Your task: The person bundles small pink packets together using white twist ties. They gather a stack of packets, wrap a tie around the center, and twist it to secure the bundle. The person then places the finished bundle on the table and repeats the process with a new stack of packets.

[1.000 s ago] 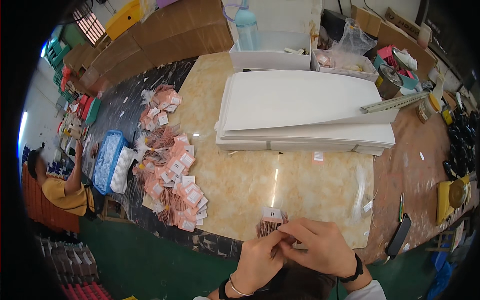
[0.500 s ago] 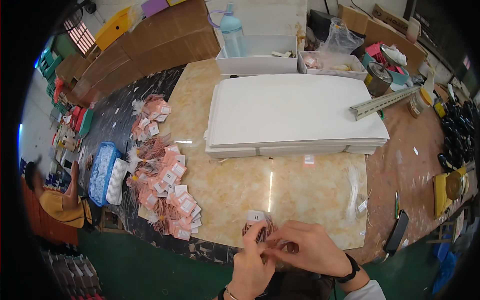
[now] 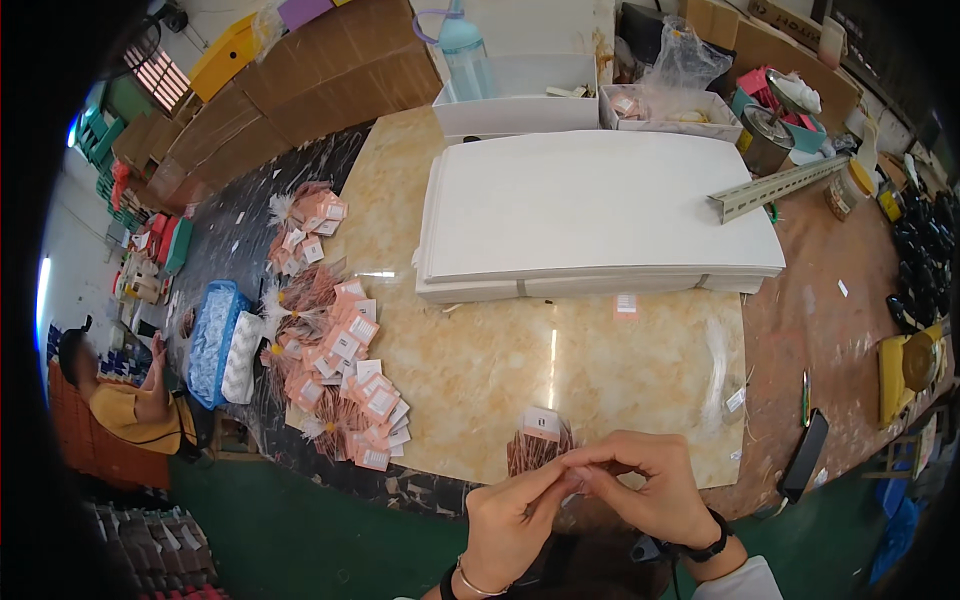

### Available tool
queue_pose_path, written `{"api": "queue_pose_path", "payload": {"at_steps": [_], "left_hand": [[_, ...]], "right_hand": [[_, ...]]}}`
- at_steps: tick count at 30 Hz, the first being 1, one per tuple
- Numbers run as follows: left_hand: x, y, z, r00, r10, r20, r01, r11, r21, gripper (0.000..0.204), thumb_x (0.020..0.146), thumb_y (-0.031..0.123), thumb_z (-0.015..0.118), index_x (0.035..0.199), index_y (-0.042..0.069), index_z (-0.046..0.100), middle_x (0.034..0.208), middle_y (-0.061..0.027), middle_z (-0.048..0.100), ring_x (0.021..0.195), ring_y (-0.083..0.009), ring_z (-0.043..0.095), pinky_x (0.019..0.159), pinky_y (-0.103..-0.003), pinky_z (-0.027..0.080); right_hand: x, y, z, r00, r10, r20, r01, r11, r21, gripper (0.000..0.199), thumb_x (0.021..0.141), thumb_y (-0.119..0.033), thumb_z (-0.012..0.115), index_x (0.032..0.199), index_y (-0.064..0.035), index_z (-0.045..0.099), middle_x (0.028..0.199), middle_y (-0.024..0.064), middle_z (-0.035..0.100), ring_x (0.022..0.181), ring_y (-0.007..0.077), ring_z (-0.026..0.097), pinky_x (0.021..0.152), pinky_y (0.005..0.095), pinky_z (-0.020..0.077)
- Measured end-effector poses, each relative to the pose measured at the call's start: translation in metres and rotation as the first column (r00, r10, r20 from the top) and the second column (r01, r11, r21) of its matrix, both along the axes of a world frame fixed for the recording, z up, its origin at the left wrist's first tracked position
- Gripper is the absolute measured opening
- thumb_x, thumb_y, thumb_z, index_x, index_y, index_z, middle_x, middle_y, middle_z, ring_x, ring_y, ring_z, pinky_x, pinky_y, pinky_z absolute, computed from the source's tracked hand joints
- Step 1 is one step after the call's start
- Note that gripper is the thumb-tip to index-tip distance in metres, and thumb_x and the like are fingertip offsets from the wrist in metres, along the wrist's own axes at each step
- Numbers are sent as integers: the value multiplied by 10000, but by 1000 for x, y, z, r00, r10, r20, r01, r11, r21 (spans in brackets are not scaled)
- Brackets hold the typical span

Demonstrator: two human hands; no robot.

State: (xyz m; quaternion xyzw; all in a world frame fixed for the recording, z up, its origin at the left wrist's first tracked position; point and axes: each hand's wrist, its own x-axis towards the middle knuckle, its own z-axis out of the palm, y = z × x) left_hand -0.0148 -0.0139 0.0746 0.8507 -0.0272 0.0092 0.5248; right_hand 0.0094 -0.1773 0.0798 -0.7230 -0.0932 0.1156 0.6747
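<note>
At the table's near edge, my left hand (image 3: pixel 505 520) and my right hand (image 3: pixel 645 490) meet with fingertips pinched together. Whatever is between the fingertips is too small and covered to make out. Just beyond them lies a bundle of thin brown strands (image 3: pixel 528 455) with a white tag (image 3: pixel 541 423) on top; my fingers hide its near end. On the left lie several similar bundles with pink and white tags (image 3: pixel 345 345), their clear plastic ends (image 3: pixel 283 300) gathered and pointing left.
A thick stack of white sheets (image 3: pixel 600 205) fills the table's middle, with a perforated metal bar (image 3: pixel 780 190) across its right end. Behind stand white boxes (image 3: pixel 520 115) and a blue bottle (image 3: pixel 466 60). A blue basket (image 3: pixel 215 340) stands left, near a seated person (image 3: pixel 135 405). A black case (image 3: pixel 805 455) lies right.
My fingertips have come together in a pinch, and my left index finger no longer points up over the bundle. More of the brown strands shows. The whole view has shifted slightly.
</note>
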Motion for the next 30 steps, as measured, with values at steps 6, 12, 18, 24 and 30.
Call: {"api": "queue_pose_path", "payload": {"at_steps": [6,12,18,24,30], "left_hand": [[3,-8,3,999,-33,21,31,996,79,130,757,-71,640,877,-33,673,674,-157,610,582,-242,626,529,-275,459],[3,-3,-3,992,-123,22,119,983,137,159,786,-28,643,941,-2,666,784,-128,623,656,-290,630,568,-323,499],[5,-8,0,994,-101,45,99,994,34,174,767,-58,629,929,-5,664,807,-130,647,679,-292,652,595,-316,519],[-1,7,-12,992,-118,48,118,993,4,107,771,-16,644,878,-12,645,815,-129,640,693,-303,620,590,-336,499],[4,8,-4,991,-110,76,105,992,64,199,743,-41,619,933,10,645,823,-139,638,722,-338,624,607,-374,504]], "right_hand": [[-6,3,-8,961,-101,256,133,985,-109,223,780,56,679,988,-23,694,864,90,626,692,173,629,585,259,512],[-7,10,-10,948,-148,282,179,980,-90,261,734,94,693,967,-22,698,858,100,608,714,204,622,597,274,507],[-12,17,-17,799,-211,564,385,899,-209,315,661,131,679,947,3,697,876,108,651,731,253,614,625,302,512],[-22,38,-26,797,-190,574,367,906,-210,231,722,83,653,941,14,678,884,139,660,810,291,617,687,335,508],[-19,36,-19,839,-58,541,269,908,-320,429,765,23,638,1187,42,565,1161,205,589,1012,351,607,832,383,514]]}}
